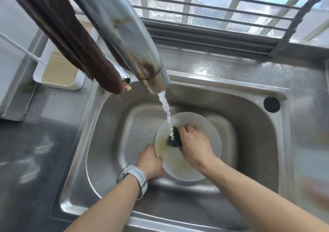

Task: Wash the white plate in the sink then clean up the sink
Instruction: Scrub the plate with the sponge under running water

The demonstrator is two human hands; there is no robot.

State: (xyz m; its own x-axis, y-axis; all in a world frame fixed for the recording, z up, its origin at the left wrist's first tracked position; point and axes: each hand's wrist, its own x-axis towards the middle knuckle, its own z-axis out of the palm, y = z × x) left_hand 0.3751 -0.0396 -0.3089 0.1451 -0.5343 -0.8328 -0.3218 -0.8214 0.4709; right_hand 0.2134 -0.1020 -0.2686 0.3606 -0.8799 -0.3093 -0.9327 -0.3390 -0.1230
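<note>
Head view: left hand (150,161) grips the near-left rim of the round white plate (211,133) — it lies inside the stainless steel sink (106,124), under running water (164,105) — right hand (195,145) presses a dark green scrubbing sponge (175,139) on it.

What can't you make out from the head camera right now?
- Sink drain: hidden under the plate.
- Plate's right side: covered by the right hand and the scrubber it grips.
- Left hand fingers: tucked under the plate's rim.
- Counter, far right: blurred.
- Tap base: hidden behind the brown cloth.
</note>
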